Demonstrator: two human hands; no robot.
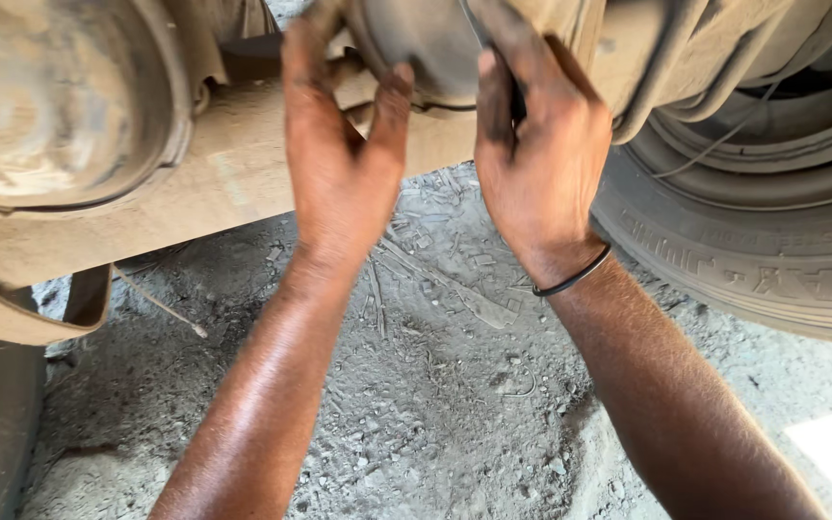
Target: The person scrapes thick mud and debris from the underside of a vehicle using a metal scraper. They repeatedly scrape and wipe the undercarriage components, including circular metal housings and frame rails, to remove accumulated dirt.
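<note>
Left hand (339,164) and right hand (536,159) both wrapped around dusty rounded metal housing (426,48), fingers curled over it. Tyre (772,241) just right of right hand. Round drum (60,96) well left of left hand. Gravel ground (435,385) below.
</note>
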